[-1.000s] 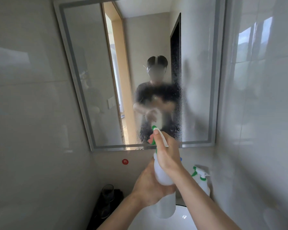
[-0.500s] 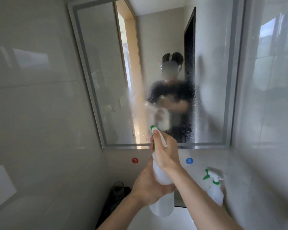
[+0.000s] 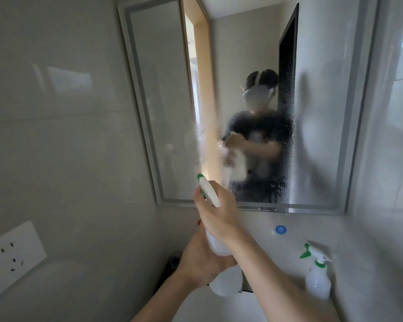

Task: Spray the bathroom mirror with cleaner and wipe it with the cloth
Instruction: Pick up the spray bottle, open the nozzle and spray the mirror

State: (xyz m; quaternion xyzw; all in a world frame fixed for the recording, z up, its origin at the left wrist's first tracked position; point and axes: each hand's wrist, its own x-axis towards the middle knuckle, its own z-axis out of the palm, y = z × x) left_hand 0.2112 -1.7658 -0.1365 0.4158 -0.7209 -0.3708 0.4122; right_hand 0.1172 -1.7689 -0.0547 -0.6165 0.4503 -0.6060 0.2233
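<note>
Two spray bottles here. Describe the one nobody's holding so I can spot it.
From the mirror, drop below its lower right corner, past the blue round sticker. The spare spray bottle stands upright there by the right wall. Unlike the held bottle, no hand touches it.

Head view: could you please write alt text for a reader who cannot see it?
The right hand grips the trigger of a spray bottle, the left hand its body, aimed at a droplet-spattered mirror. A second bottle stands at lower right.

Two spray bottles, the held bottle (image 3: 226, 284) and the spare bottle (image 3: 318, 281); one mirror (image 3: 158, 89); one wall socket (image 3: 12, 254); one blue sticker (image 3: 280, 229).
</note>
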